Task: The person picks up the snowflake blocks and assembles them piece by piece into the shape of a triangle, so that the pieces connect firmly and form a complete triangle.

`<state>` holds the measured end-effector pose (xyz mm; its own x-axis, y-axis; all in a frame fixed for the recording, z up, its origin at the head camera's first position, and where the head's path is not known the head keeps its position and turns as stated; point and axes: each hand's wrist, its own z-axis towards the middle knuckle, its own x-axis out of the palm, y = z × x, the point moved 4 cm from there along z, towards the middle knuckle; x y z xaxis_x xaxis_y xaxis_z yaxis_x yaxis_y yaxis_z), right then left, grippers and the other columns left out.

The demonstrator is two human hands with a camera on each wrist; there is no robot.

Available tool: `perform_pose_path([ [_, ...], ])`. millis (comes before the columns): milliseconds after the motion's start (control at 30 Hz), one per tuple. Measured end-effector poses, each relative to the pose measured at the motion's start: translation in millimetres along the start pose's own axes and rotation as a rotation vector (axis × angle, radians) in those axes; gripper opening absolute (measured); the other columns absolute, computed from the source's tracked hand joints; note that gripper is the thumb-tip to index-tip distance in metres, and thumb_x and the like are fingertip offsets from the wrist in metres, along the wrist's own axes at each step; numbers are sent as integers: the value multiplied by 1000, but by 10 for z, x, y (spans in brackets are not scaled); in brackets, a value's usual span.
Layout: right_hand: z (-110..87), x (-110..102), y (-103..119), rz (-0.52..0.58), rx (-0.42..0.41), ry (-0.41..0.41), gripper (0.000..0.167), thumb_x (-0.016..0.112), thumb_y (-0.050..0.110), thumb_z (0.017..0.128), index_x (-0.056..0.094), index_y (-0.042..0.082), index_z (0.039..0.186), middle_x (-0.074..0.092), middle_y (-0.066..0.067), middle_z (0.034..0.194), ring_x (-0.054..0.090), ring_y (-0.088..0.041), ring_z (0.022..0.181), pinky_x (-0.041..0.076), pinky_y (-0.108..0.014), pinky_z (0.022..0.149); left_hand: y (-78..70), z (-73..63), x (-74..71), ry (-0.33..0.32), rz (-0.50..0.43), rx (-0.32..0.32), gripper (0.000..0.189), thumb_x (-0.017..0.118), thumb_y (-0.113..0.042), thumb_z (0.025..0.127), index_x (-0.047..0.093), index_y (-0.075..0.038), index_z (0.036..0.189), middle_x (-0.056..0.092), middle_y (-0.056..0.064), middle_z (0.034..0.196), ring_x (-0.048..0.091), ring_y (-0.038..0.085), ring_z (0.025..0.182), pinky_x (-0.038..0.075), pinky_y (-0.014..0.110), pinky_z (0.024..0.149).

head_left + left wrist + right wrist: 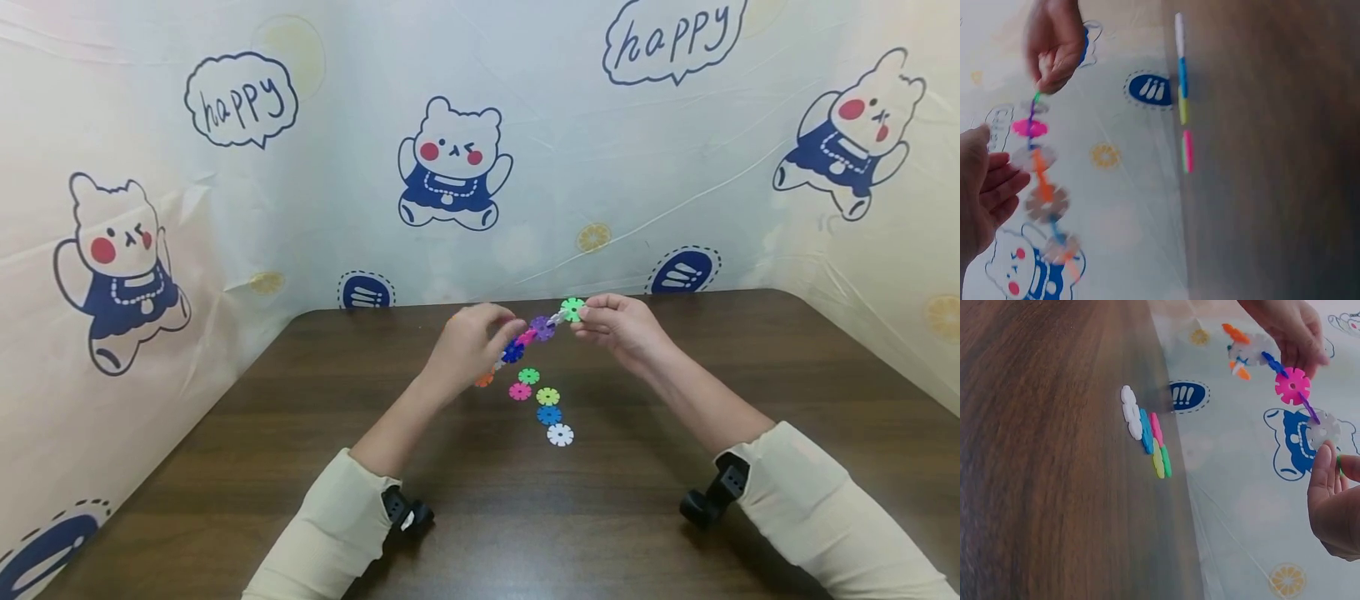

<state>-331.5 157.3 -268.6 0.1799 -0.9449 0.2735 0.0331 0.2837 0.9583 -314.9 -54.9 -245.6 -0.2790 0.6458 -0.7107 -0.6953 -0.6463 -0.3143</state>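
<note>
right hand (624, 333): pinching green disc (572, 310) | left hand (471, 347): gripping nothing, fingers stretching beside chain (542, 328) | chain: running from right hand past left | step: probably building | next: maybe needing steady left grip

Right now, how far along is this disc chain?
Done: several discs are already linked in one chain. In hand: the right hand pinches its green end disc; the left hand is open beside the chain. Probably left: the white disc, blue disc, yellow disc, pink disc and second green disc, apart from it on the table.
</note>
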Motion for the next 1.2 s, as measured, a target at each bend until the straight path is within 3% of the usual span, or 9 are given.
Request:
perform_pose_path([
  [133,-27,-37,41,20,-41,31,6,63,-1,85,58,-2,88,63,-7,79,66,-15,72,53,-27,72,157,11,-164,-152,-112,-45,23,56,-19,93,66,1,100,66,11,96,61,21,91,50,34,81],
  [200,-39,-56,62,30,-51,35,8,65,0,84,58,-3,88,63,-7,80,66,-15,71,53,-27,72,271,15,-227,-203,-173,-143,22,56,-16,93,65,2,103,66,12,98,61,22,90,50,35,80],
  [300,-31,-87,70,45,-35,17,7,64,-1,84,58,-1,87,62,-7,80,65,-15,71,53,-26,71,457,5,-281,-211,-275,-364,27,55,-17,93,61,3,110,64,14,103,59,23,95,48,37,82],
  [467,-28,-118,84,81,-13,7,5,61,-4,85,59,1,85,62,-9,81,66,-16,71,53,-26,71,705,-52,-251,-74,-361,-691,43,51,-29,94,53,1,124,55,17,120,50,28,111,42,42,92],
  [600,-35,-119,99,87,-6,7,9,56,-5,89,58,2,84,62,-9,82,65,-16,71,53,-26,71,807,-86,-153,91,-487,-840,48,47,-33,96,48,3,128,53,19,123,52,28,112,41,41,95],
  [733,-40,-120,108,91,-10,16,6,57,-3,89,57,3,86,62,-8,82,65,-15,71,52,-26,72,828,-95,-71,124,-744,-976,42,49,-27,97,48,4,125,55,19,116,55,28,107,44,35,93],
  [833,-33,-127,105,92,-16,22,5,58,-2,88,57,2,87,63,-8,82,65,-15,71,52,-26,73,807,-88,-62,89,-867,-1026,35,51,-20,96,51,4,121,56,15,105,57,25,98,45,32,90],
  [933,-22,-136,99,93,-21,19,5,58,-3,88,56,2,87,63,-8,82,65,-15,71,52,-26,72,774,-77,-88,58,-904,-1019,30,53,-15,95,54,4,118,56,11,94,57,20,86,45,33,91],
  [1200,-12,-168,74,101,-18,9,3,56,-3,89,57,0,90,63,-8,82,65,-15,71,52,-26,73,702,-56,-185,-10,-865,-947,24,52,-10,95,57,6,111,58,13,94,56,14,75,44,35,91],
])
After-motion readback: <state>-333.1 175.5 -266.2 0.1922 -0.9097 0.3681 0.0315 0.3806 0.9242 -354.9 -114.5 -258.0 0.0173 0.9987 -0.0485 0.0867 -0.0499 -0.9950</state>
